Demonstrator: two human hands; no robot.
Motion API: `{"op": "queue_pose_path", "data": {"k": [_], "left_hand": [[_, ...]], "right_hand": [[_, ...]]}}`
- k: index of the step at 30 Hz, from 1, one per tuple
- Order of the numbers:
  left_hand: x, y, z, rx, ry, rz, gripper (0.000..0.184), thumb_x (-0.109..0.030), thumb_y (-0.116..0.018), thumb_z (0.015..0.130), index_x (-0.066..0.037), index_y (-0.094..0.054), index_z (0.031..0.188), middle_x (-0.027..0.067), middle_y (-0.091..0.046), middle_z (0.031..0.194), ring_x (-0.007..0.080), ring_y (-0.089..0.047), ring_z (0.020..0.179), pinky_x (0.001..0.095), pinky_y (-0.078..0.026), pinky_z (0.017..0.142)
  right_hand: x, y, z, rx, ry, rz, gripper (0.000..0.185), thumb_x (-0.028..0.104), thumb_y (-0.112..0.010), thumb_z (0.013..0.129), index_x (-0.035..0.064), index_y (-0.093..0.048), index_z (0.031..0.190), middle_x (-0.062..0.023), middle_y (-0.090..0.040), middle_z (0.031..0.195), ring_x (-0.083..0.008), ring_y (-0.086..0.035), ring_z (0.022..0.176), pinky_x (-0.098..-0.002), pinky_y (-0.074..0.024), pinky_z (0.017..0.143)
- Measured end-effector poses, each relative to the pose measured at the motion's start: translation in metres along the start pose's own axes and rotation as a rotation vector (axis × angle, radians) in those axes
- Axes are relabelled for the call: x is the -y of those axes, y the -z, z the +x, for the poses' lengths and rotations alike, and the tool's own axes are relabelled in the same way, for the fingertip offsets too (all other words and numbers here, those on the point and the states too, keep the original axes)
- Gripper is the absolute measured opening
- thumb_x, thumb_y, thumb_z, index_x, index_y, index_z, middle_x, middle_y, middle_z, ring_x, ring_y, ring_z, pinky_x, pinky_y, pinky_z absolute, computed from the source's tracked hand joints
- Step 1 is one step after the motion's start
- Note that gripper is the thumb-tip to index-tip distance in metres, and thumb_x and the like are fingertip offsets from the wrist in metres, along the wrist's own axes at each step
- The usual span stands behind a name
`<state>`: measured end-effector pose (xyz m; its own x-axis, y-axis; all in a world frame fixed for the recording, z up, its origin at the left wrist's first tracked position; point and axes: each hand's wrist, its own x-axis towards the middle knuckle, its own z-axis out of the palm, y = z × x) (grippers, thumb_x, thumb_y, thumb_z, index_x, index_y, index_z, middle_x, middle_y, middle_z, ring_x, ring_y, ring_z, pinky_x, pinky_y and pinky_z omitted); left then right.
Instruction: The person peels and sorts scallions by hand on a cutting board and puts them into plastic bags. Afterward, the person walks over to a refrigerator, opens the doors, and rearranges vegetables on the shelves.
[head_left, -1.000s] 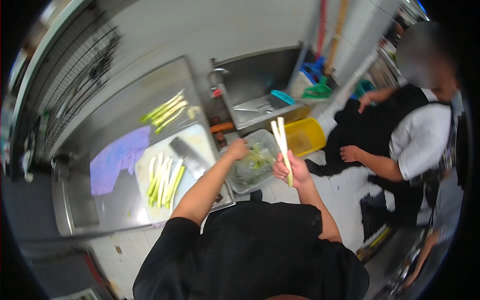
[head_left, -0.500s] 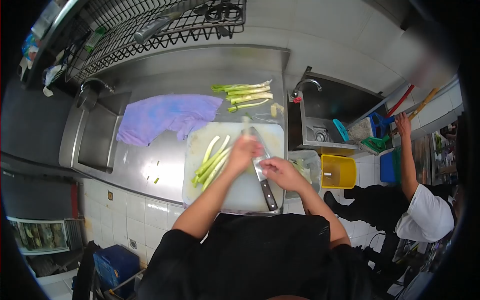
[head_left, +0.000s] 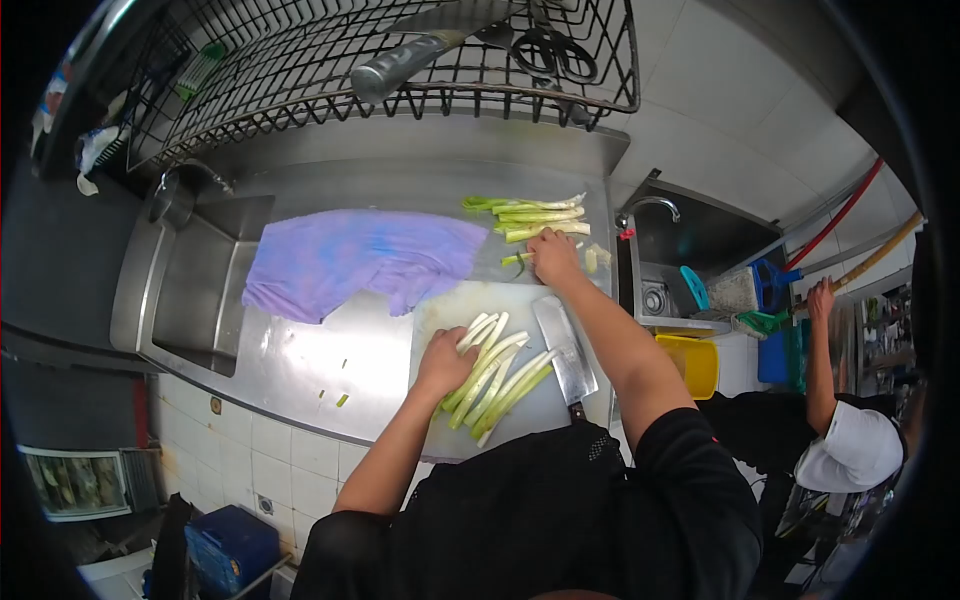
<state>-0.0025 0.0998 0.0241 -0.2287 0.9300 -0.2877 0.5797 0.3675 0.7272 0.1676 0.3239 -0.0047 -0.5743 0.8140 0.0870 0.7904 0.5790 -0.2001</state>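
Observation:
Several green onion stalks (head_left: 497, 385) lie on the white cutting board (head_left: 440, 312). My left hand (head_left: 447, 358) is closed around the upper left of these stalks. Reaching over the steel counter (head_left: 290, 375), my right hand (head_left: 553, 256) has its fingers round a thin onion stalk (head_left: 515, 259). Other onion stalks (head_left: 535, 212) lie just behind that hand, with small pale pieces (head_left: 597, 258) to its right. A cleaver (head_left: 567, 350) rests on the board's right side, its handle partly hidden near my body.
A purple cloth (head_left: 365, 258) lies left of the board. Above hangs a wire rack (head_left: 480, 88) with scissors and a knife. Sinks (head_left: 200, 300) are at left and right. A yellow bin (head_left: 692, 364) stands right, near another person (head_left: 850, 445) reaching toward the mop handles.
My right hand has moved from beside the cleaver to the stalks at the back. My left hand has gone down onto the stalks on the board. The view has shifted.

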Motion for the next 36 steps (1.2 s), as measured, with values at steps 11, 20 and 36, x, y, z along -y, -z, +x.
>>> {"op": "queue_pose_path", "data": {"k": [11,20,36], "left_hand": [[-0.062,-0.014,0.076,-0.107,-0.24,-0.149,0.041,-0.023,-0.065,0.077,0.0,-0.056,0.109,0.0187,-0.058,0.101,0.0329,-0.056,0.094,0.0387,-0.045,0.083],[-0.119,-0.086,0.173,0.141,-0.074,0.458,0.044,-0.031,-0.07,0.071,0.005,-0.061,0.095,0.0236,-0.061,0.102,0.0338,-0.058,0.099,0.0372,-0.047,0.083],[-0.231,-0.215,0.168,-0.165,-0.181,0.29,0.017,-0.012,-0.065,0.068,-0.002,-0.065,0.082,0.0209,-0.065,0.082,0.0356,-0.063,0.083,0.0415,-0.05,0.074]], "right_hand": [[-0.012,0.074,-0.06,-0.036,-0.061,0.541,0.015,0.014,-0.059,0.082,0.006,-0.056,0.094,-0.0106,-0.062,0.078,-0.025,-0.058,0.067,-0.0343,-0.0459,0.061],[-0.071,0.111,-0.212,-0.256,-0.671,1.543,0.023,0.003,-0.051,0.084,0.0009,-0.054,0.107,-0.0044,-0.059,0.083,-0.0091,-0.052,0.065,-0.0223,-0.0425,0.057],[-0.168,0.094,-0.409,-0.311,-0.937,1.487,0.024,-0.002,-0.049,0.081,0.0004,-0.054,0.105,-0.004,-0.061,0.082,-0.009,-0.053,0.061,-0.0211,-0.0433,0.053]]}}
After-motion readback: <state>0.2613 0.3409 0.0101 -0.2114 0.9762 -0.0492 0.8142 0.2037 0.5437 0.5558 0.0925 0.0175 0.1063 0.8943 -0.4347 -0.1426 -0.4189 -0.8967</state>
